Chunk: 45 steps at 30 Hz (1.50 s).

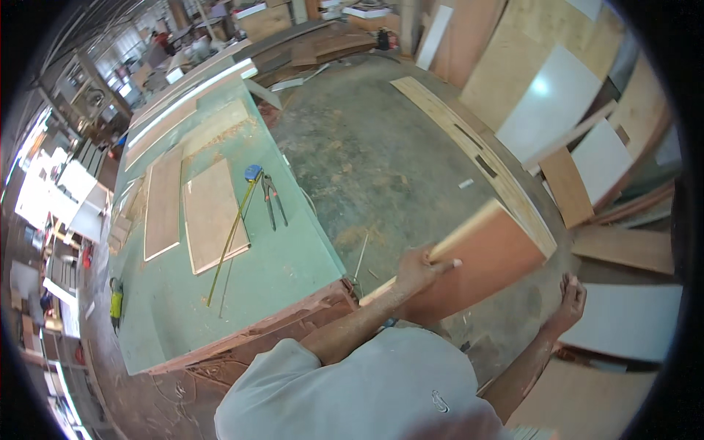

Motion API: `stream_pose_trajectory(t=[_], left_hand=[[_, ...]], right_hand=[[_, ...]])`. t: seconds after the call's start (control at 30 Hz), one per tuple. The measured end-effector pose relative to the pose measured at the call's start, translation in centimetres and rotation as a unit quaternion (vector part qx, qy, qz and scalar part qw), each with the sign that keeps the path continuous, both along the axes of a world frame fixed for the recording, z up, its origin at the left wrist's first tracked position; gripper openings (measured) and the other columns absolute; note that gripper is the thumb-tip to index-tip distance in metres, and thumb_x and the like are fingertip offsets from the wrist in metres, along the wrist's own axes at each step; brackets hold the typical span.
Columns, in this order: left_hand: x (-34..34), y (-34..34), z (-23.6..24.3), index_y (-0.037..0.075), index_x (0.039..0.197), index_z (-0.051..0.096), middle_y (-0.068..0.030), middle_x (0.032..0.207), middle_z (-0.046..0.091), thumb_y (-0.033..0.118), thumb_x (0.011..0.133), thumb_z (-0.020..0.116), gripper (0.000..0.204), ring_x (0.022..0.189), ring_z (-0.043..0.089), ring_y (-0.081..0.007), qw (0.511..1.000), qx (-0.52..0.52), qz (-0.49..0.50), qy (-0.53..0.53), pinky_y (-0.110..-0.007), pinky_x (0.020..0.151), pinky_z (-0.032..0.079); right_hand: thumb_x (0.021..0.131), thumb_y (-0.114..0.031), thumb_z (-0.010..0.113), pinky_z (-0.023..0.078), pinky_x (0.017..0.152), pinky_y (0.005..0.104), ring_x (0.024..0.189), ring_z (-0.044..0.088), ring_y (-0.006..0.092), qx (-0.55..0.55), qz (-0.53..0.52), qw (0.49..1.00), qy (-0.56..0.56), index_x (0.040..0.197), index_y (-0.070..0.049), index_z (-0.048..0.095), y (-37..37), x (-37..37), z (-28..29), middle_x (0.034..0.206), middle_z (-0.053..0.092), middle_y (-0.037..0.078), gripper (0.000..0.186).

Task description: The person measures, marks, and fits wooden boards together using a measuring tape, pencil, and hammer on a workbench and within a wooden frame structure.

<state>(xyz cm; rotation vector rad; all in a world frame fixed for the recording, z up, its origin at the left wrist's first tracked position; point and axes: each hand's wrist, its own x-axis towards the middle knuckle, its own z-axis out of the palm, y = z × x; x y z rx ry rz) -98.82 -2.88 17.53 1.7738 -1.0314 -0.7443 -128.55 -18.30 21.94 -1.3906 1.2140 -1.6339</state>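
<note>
A reddish-brown wooden board (480, 268) with a pale edge is tilted in front of my body, to the right of the workbench. Over its upper edge my left hand (424, 271) is closed, the thumb lying on the brown face. My right hand (570, 304) is held off to the right, apart from the board. Its fingers are curled together, and whether anything small lies inside is hidden. The green-topped workbench (293, 253) stands to the left. On it lie a blue tape measure (253, 173) with its yellow blade pulled out, and pincers (273, 202) with dark handles.
Two thin wooden panels (213, 213) (163, 202) rest on the bench amid sawdust. A long slotted plank (469, 139) lies on the concrete floor (352, 154). Sheets of wood and white board (546, 103) lean at the right. A yellow-green tool (116, 301) is beside the bench's left edge.
</note>
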Motion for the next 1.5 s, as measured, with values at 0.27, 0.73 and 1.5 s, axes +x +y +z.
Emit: stream_pose_trajectory(t=[0.27, 0.73, 1.5], left_hand=[[10.7, -15.0, -7.0, 0.000, 0.095, 0.071, 0.0002, 0.081, 0.063, 0.033, 0.088, 0.076, 0.034, 0.069, 0.055, -0.0066, 0.854, -0.179, 0.415, 0.258, -0.024, 0.058, 0.043], [26.5, -26.0, -10.3, -0.009, 0.123, 0.054, -0.0151, 0.113, 0.066, 0.032, 0.098, 0.062, 0.049, 0.097, 0.067, -0.0256, 0.569, -0.402, 0.632, 0.341, -0.037, 0.085, 0.057], [69.2, -29.8, -8.1, 0.001, 0.132, 0.050, -0.0128, 0.121, 0.061, 0.039, 0.099, 0.060, 0.052, 0.106, 0.063, -0.0256, 0.385, -0.456, 0.761, 0.252, -0.039, 0.082, 0.053]], right_hand=[[0.094, -0.025, 0.067, 0.049, 0.062, 0.0246, 0.070, 0.060, 0.0117, 0.198, 0.104, 0.963, 0.153, 0.086, -0.005, 0.058, -23.2, -1.0, -12.8, 0.076, 0.057, 0.003, 0.023], [0.089, -0.019, 0.067, 0.050, 0.064, 0.0286, 0.069, 0.063, 0.0140, 0.182, 0.527, 0.787, 0.263, 0.093, 0.000, 0.065, -51.5, 34.5, -11.8, 0.078, 0.066, 0.006, 0.020], [0.080, -0.015, 0.065, 0.045, 0.049, 0.0351, 0.055, 0.059, 0.0177, 0.180, 0.648, 0.575, 0.466, 0.073, 0.000, 0.062, -69.2, 94.4, -31.5, 0.061, 0.060, 0.009, 0.017]])
